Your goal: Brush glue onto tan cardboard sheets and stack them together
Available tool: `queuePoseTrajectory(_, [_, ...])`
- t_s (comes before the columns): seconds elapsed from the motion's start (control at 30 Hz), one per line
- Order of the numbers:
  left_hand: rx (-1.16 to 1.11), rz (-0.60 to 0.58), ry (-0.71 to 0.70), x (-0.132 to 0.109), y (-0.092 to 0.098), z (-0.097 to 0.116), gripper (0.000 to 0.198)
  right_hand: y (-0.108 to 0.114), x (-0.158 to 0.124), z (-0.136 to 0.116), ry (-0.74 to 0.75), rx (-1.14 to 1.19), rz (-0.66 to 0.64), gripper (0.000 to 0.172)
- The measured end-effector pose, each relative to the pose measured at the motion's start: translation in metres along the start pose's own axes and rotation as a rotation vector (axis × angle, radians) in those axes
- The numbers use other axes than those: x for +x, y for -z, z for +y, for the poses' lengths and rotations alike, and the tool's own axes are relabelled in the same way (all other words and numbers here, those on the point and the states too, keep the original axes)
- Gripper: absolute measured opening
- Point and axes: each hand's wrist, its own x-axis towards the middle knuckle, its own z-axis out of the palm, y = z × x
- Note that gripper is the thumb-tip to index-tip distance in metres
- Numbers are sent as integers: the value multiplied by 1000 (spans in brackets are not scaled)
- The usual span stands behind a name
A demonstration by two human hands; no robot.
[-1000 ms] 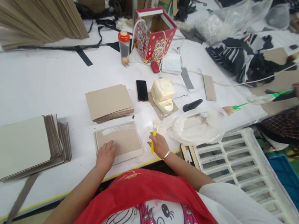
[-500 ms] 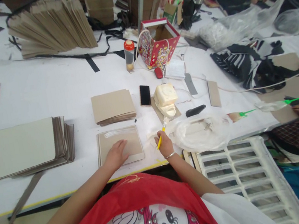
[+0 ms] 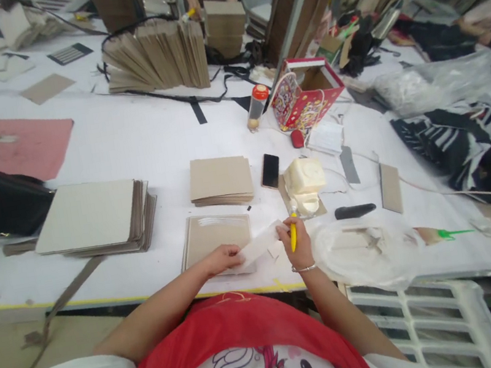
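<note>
My left hand (image 3: 222, 258) lies closed on the near right corner of a tan card (image 3: 213, 237) on the white table, pinching one end of a pale strip (image 3: 261, 242). A white glue streak runs along the card's far edge. My right hand (image 3: 298, 244) grips a yellow-handled brush (image 3: 293, 232) upright and also holds the strip's other end. The brush tip points at a cream glue pot (image 3: 303, 181) just beyond.
A small stack of tan cards (image 3: 221, 181) and a black phone (image 3: 270, 171) lie past the glued card. A bigger board stack (image 3: 95, 218) sits left. A crumpled plastic bag (image 3: 360, 245) lies right, a white crate (image 3: 416, 318) below it. Another person stands at the far side.
The camera has tilted up and swung left. Both hands have come together over the card's right edge and now hold a pale strip between them; the brush stands upright.
</note>
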Motion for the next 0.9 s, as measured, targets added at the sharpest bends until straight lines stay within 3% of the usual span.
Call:
queuePoseTrajectory(0.2, [-382, 379, 41, -18, 58, -15, 35, -57, 13, 7, -38, 24, -2, 32])
queuePoseTrajectory(0.3, [-273, 607, 38, -10, 85, -14, 27, -87, 21, 9, -25, -68, -55, 32])
queuePoseTrajectory(0.4, [12, 793, 48, 2, 108, -16, 17, -110, 30, 12, -2, -152, -108, 30])
queuePoseTrajectory(0.67, [551, 954, 80, 17, 135, -17, 21, -135, 43, 26, -39, -281, -160, 30])
queuePoseTrajectory(0.9, [581, 982, 161, 23, 141, -18, 26, -141, 45, 32, -56, -293, -157, 30])
